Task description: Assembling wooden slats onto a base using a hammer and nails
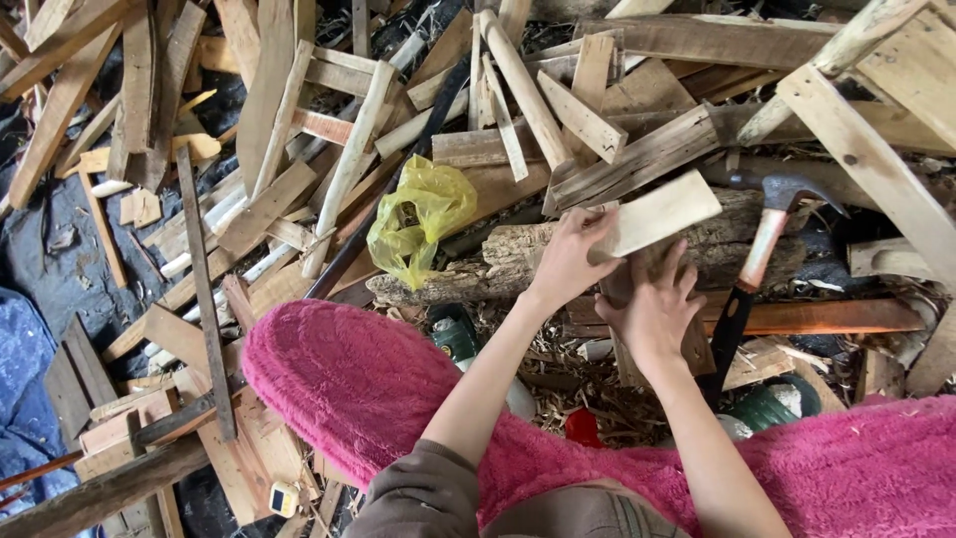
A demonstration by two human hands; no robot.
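- The left hand point(566, 261) has its grip closed around the near end of a pale flat wooden board point(659, 212); fingers curl over the top face, thumb beneath.
- The board runs from that grip up and to the right, slightly tilted, its free end clear of the hand and lying over a rough bark-covered log point(498, 261).
- The right hand point(655, 312) sits just beside the left, directly below the board. Its fingers are spread and pressed against a darker piece of wood point(697, 349) under the board. Whether it clasps that piece or merely rests on it cannot be told.
- The two hands are nearly touching at the board's near end.
- A claw hammer point(759, 247) with a dark head and a reddish-to-black handle lies just to the right of the right hand, untouched, head pointing away from the person.
- A crumpled yellow plastic bag point(418, 217) lies on the log's left portion, well left of the left hand.
- A thick pink fleece garment point(358, 384) covers the person's lap and knees below both forearms.
- Loose scrap timber point(269, 179), planks, offcuts and wedges, is heaped all around and behind the log.
- Wood shavings point(588, 394) cover the ground beneath the hands.
- A dark tarpaulin point(50, 269) shows at the left edge.
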